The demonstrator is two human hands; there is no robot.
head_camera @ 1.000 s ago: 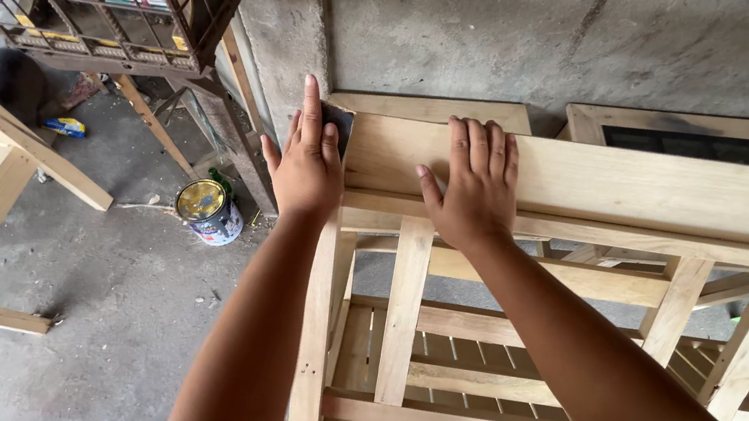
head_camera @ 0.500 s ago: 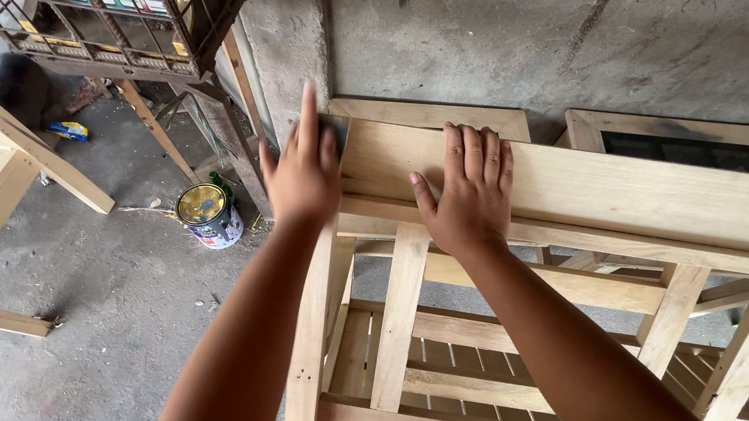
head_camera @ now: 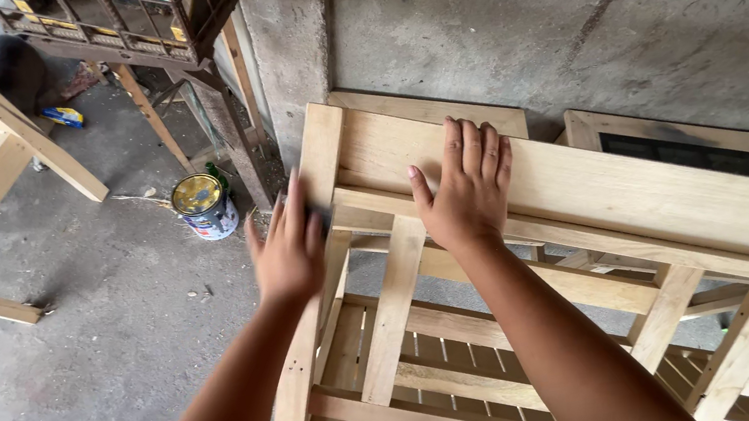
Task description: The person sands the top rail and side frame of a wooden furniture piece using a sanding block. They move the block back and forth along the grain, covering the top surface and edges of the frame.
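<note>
The left hand [head_camera: 289,249] is being held flat, fingers together, against the near-left upright of a pale, bare-wood slatted frame [head_camera: 583,204], with a small dark pad [head_camera: 318,215] half hidden beneath it. Further right, the right hand [head_camera: 465,188] is being pressed open and spread on the broad top board, grasping nothing. Beyond, a round paint tin [head_camera: 203,206] is being left standing on rough concrete floor [head_camera: 106,348].

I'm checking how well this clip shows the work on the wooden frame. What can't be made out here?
- Head view: the left hand is motion-blurred, and it covers a small dark thing pressed on the wooden frame; its kind is unclear.
- The frame's lower and right parts are cut off by the picture edges.
- The right hand hides the board under its palm.
- The paint can label is too small.
</note>
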